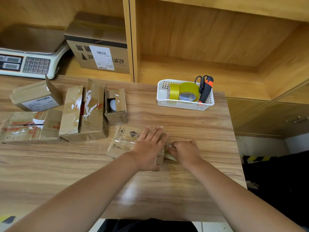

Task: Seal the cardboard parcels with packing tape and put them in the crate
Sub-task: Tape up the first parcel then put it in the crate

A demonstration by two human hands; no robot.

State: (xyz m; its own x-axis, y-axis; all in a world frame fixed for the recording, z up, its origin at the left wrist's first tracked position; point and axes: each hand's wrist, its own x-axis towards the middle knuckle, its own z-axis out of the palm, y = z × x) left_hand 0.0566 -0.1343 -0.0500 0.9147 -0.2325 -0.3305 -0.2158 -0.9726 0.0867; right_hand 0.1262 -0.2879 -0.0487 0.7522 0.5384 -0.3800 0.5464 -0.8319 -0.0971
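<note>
Small cardboard parcel (pixel 122 142) lies on the bench (pixel 184 190), near centre, under both hands. Left hand (pixel 148 148) is flat on its top, fingers (pixel 153 133) straight and close together, pressing down. Right hand (pixel 185 151) is at the parcel's right end, fingers curled tight, apparently pinching a strip of tape (pixel 170 157) that shows pale below the knuckles.

Progress: early, by my reading. This looks like the first parcel being sealed, with the tape end not yet smoothed. Four more wait at bench left:
- a tall open box (pixel 93 114), flaps up, old tape torn
- a little open carton (pixel 117 114) just beside it, something white and round inside
- a labelled parcel (pixel 33 99) with one flap raised
- a flattened-looking box (pixel 21 129) at the edge

No crate in view, so nothing can be said of parcels already put away.

Writing: the parcel under the hands carries an up-arrow mark and a dark emblem; characters beside it are partly covered. The labelled parcel shows a barcode, text too small. A carton on the shelf (pixel 100 54) has large Chinese characters printed upside down to this view, plus a white shipping label with barcodes.

White basket (pixel 184 107) at bench rear holds yellowish tape rolls (pixel 189 91), scissors (pixel 199 80) and an orange-and-black utility knife (pixel 207 89). Weighing scale (pixel 25 62) on the shelf, far left.
</note>
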